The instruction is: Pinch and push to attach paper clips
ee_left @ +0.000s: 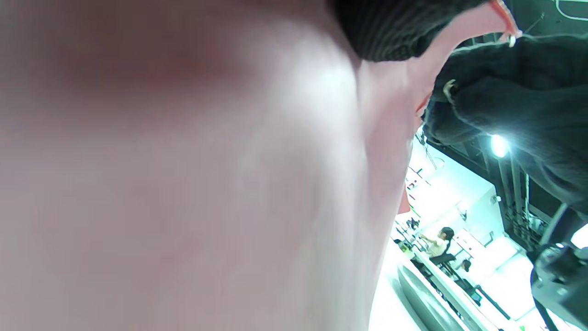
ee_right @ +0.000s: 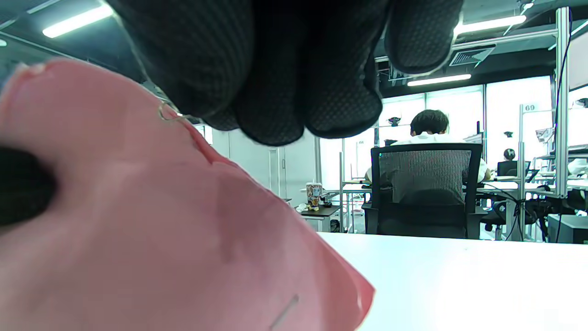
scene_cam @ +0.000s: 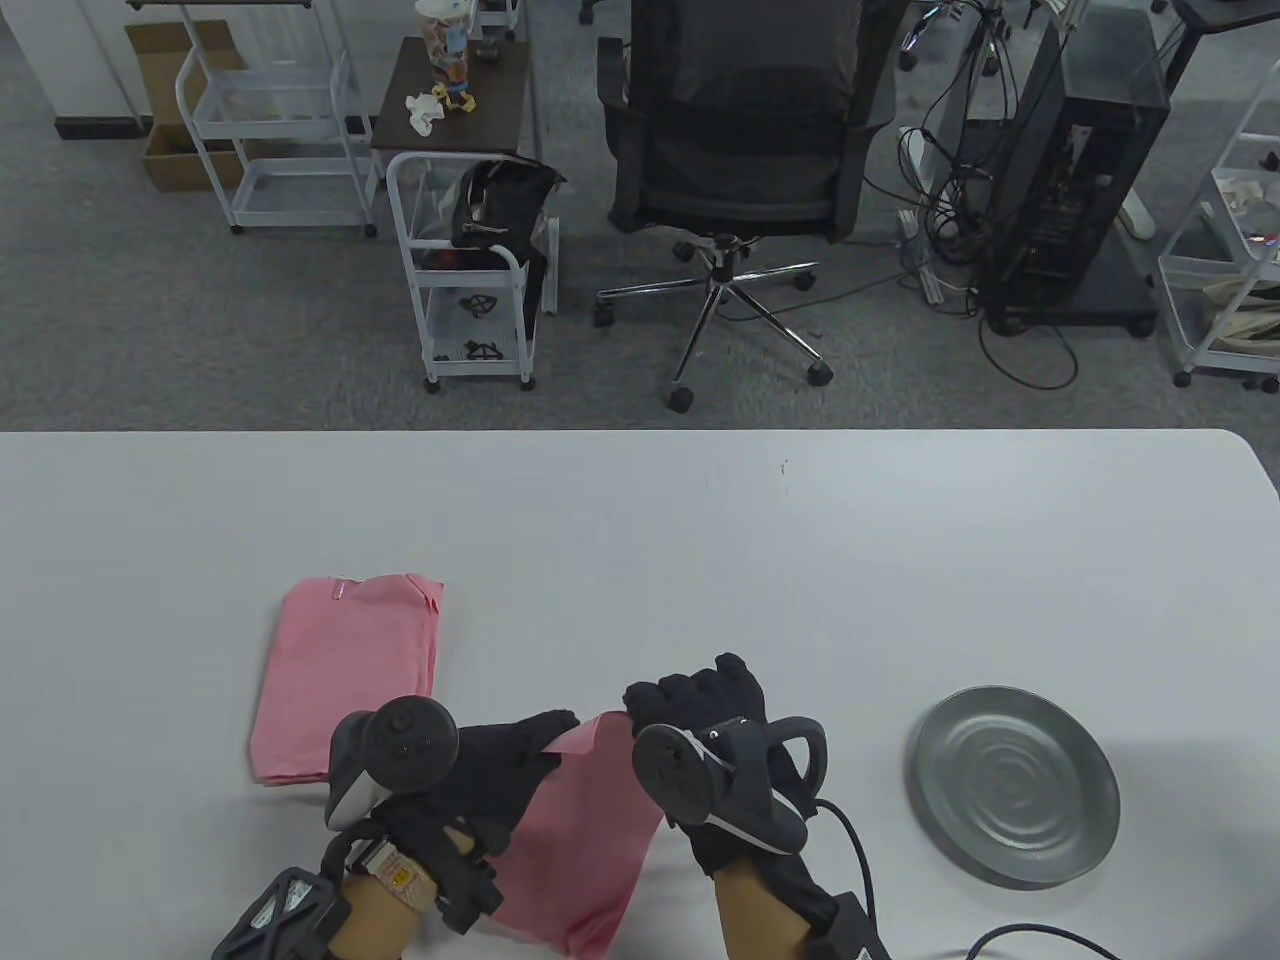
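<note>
I hold a few pink paper sheets tilted up off the white table. My left hand grips their left edge near the top. My right hand has its fingertips bunched at the top corner, pinching a metal paper clip that sits on the paper's edge. The clip also shows in the left wrist view, at the tip of the sheets. In the right wrist view my right fingers hang over the paper, and a left finger presses its left side.
A folded stack of pink paper lies on the table to the left of my hands. A round grey metal plate sits at the right. Beyond the table's far edge stand an office chair and a white cart.
</note>
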Available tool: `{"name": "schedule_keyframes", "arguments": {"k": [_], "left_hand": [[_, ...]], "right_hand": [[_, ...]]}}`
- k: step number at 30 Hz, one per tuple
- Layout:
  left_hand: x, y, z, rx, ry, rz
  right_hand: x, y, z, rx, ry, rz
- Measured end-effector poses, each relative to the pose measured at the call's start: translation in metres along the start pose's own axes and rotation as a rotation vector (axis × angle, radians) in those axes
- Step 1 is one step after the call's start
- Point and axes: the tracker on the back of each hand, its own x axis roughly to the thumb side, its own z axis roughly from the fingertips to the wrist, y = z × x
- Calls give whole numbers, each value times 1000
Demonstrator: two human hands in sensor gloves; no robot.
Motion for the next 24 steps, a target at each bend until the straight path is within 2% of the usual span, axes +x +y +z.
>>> {"name": "schedule_keyframes", "arguments": {"k": [16,24], "left_hand": [[5,-4,0,-19,-30,-36],[3,-9,-2,-27,-31,-30]], "right_hand": [[1,-2,1,4,-10,8],[8,4,-1,49,-34,8]]}}
